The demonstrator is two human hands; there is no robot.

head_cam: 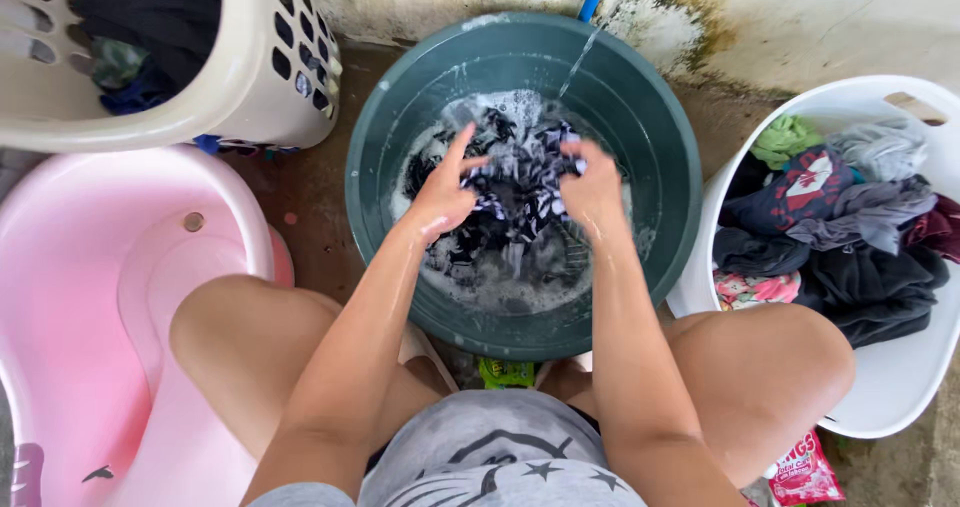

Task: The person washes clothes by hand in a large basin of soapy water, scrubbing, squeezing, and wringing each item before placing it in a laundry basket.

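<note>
The dark patterned garment (520,182) sits in suds at the centre of the green tub (380,167). Left hand (443,192) and right hand (592,189) both grip it, bunched. Risk: the inflowing water stream (580,57) may overfill the tub, wetting the stained concrete floor (310,217) between the baskets.

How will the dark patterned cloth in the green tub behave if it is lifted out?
The cloth is probably floppy; it bunches between the left hand and right hand. Soaked in suds in the tub, it is likely heavy, dripping and slippery.
</note>
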